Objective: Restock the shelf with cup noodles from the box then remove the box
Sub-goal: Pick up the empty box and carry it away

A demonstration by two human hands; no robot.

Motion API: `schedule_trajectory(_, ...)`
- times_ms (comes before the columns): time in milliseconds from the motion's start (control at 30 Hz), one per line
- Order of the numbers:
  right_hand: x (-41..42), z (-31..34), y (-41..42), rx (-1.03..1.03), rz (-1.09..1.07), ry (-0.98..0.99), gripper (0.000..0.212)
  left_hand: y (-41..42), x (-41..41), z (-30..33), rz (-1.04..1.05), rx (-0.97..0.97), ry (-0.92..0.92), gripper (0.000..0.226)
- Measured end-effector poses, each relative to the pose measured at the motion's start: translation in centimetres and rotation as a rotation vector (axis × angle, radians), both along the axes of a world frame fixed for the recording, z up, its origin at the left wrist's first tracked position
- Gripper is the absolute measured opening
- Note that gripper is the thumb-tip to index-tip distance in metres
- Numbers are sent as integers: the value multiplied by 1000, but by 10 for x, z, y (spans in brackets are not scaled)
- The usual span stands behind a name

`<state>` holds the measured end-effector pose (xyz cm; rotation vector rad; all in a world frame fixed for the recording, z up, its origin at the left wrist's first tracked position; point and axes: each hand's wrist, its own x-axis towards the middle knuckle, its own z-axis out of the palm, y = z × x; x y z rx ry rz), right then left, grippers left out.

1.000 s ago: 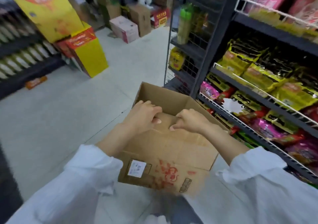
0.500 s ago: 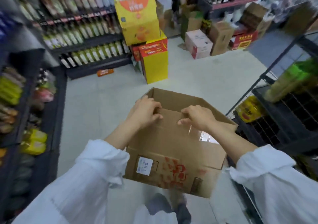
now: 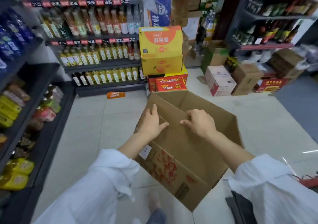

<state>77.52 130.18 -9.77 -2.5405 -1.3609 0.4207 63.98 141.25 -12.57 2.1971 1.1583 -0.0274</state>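
- While both hands held the cardboard box [image 3: 185,148] up off the tiled floor [image 3: 89,120], the job looked to be at its last step, taking the box away; no cup noodles showed in the part of its inside that could be seen.
- The left hand [image 3: 151,122] lay over the near flap, fingers curled over its edge and thumb stretched along the cardboard, so it gripped the flap rather than pressing flat.
- The right hand [image 3: 199,122] gripped the same flap just beside it, fingers hooked down over the edge and knuckles raised.
- The box hung tilted in front of the body, open top turned away and up, printed side and a white label [image 3: 145,151] facing down toward the sleeves.
- Ahead stood a stack of yellow and red cartons [image 3: 161,51], with a drinks shelf [image 3: 96,63] to the left and more cartons [image 3: 220,81] on the floor to the right.
- My judgement: the next move called for carrying the box on toward a place to leave it, perhaps among those cartons, keeping a firm hold, since one flap bore the whole weight and could bend or tear.
- Whether the noodle shelf was fully stocked could not be told.
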Motion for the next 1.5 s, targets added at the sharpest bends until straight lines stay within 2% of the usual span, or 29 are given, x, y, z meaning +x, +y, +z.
schedule_trajectory(100,33,11,59,37,-29,-64,27,58,42,8,-64,-91,4,90)
schedule_trajectory(267,90,21,154,107,-67,-64,29,143,105,22,-42,-233,-161,84)
schedule_trajectory(500,189,0,288,163,-47,-104,21,270,211,-4,139,-492,-389,63)
schedule_trajectory(600,228,-12,340,162,-46,-109,22,315,252,-10,244,-611,-429,57)
schedule_trajectory(867,284,-45,467,141,-26,-53,25,435,317,-40,421,-691,-464,50)
schedule_trajectory(1067,281,-80,546,114,-73,109,24,506,326,-73,457,-784,-499,48)
schedule_trajectory(1200,271,-101,589,216,-51,209,23,545,322,-91,467,-772,-569,49)
schedule_trajectory(1267,270,-116,612,240,-9,323,32,563,318,-105,507,-805,-597,49)
schedule_trajectory(1400,263,-149,642,145,10,579,68,580,307,-128,601,-958,-613,43)
schedule_trajectory(1500,263,-174,647,94,4,659,74,582,308,-147,651,-1021,-600,39)
